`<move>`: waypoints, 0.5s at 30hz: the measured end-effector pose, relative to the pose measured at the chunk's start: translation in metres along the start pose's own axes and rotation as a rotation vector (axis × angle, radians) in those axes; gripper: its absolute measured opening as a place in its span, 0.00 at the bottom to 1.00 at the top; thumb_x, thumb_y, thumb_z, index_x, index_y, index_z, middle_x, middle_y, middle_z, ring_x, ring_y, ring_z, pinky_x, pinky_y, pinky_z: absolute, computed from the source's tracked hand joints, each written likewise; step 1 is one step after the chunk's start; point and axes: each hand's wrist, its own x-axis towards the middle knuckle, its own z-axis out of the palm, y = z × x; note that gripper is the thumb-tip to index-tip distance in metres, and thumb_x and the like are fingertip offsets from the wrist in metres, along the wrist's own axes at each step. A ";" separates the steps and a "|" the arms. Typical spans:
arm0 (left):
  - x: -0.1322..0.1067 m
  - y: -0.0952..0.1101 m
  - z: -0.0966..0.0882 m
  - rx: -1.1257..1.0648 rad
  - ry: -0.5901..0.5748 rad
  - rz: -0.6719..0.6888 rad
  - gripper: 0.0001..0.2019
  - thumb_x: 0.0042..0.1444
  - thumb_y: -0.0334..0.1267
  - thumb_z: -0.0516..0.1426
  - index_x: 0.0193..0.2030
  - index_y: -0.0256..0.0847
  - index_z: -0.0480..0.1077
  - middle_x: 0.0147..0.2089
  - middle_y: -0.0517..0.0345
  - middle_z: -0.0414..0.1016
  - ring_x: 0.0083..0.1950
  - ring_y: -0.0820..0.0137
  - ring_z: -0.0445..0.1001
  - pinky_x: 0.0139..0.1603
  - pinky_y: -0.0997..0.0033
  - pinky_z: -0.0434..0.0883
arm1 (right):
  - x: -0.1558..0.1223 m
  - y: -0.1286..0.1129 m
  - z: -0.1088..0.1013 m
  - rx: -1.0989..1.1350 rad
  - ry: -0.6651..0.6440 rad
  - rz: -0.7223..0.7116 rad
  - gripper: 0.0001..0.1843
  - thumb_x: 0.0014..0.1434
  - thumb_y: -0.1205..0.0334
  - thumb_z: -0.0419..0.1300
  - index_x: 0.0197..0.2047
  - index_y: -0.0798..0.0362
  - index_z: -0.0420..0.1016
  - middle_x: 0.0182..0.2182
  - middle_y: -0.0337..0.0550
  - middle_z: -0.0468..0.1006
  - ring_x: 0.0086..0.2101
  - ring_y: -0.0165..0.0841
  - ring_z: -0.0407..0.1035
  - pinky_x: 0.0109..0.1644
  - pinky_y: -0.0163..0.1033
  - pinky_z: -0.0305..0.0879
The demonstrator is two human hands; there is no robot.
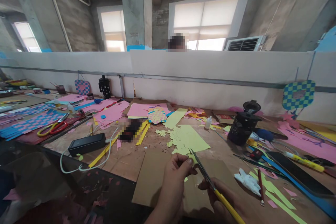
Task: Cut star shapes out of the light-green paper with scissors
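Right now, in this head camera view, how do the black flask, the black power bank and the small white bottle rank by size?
1. Black flask and black power bank: they look about alike, and their differing nearness to the camera makes ranking them unsure.
2. Small white bottle: smallest.

Your left hand (178, 171): pinching, thumb over curled fingers; left forearm (168, 199) rising from the lower edge. Your right hand (223, 196): lower right, fingers curled shut, just beside the left.

Matt lime paper (187, 140), smooth steel scissor blades (200, 168), glossy yellow plastic handle (228, 201), rough brown cardboard (151, 176).
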 end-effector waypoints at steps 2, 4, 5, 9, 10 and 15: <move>-0.001 0.000 -0.001 0.011 -0.002 -0.001 0.13 0.45 0.40 0.68 0.30 0.38 0.69 0.29 0.60 0.73 0.30 0.73 0.70 0.35 0.75 0.64 | 0.000 -0.002 0.000 -0.016 0.004 0.005 0.24 0.59 0.38 0.61 0.46 0.48 0.76 0.25 0.37 0.70 0.27 0.35 0.68 0.32 0.36 0.69; -0.002 -0.001 -0.001 0.016 -0.007 -0.006 0.12 0.46 0.39 0.67 0.30 0.38 0.69 0.29 0.60 0.73 0.30 0.74 0.69 0.35 0.75 0.64 | 0.001 -0.004 0.000 -0.022 -0.006 0.017 0.25 0.58 0.36 0.60 0.44 0.49 0.76 0.25 0.37 0.70 0.26 0.36 0.68 0.30 0.36 0.68; -0.003 -0.001 -0.001 0.018 -0.011 -0.007 0.12 0.46 0.40 0.67 0.30 0.38 0.69 0.29 0.60 0.73 0.30 0.74 0.69 0.35 0.75 0.64 | 0.001 -0.005 0.001 -0.028 -0.004 0.017 0.25 0.58 0.36 0.60 0.43 0.49 0.76 0.25 0.37 0.70 0.26 0.35 0.67 0.30 0.36 0.67; -0.001 0.002 -0.001 0.042 -0.022 0.009 0.13 0.45 0.41 0.68 0.30 0.38 0.69 0.29 0.61 0.71 0.29 0.74 0.68 0.35 0.75 0.65 | 0.000 -0.009 0.000 -0.049 0.004 -0.032 0.24 0.58 0.37 0.61 0.43 0.50 0.77 0.29 0.39 0.73 0.28 0.34 0.68 0.32 0.36 0.67; 0.001 0.003 -0.001 0.050 -0.022 0.016 0.14 0.44 0.42 0.69 0.30 0.39 0.70 0.28 0.61 0.71 0.29 0.73 0.68 0.35 0.74 0.65 | 0.000 -0.010 0.000 -0.046 0.001 -0.031 0.24 0.59 0.38 0.61 0.44 0.50 0.77 0.29 0.39 0.74 0.28 0.34 0.68 0.33 0.36 0.67; 0.005 0.007 0.000 0.104 -0.038 0.035 0.18 0.41 0.48 0.70 0.27 0.40 0.69 0.27 0.62 0.69 0.29 0.72 0.67 0.36 0.72 0.67 | -0.002 -0.009 -0.002 -0.027 0.003 0.015 0.27 0.58 0.37 0.62 0.49 0.49 0.77 0.29 0.40 0.75 0.28 0.35 0.70 0.33 0.37 0.68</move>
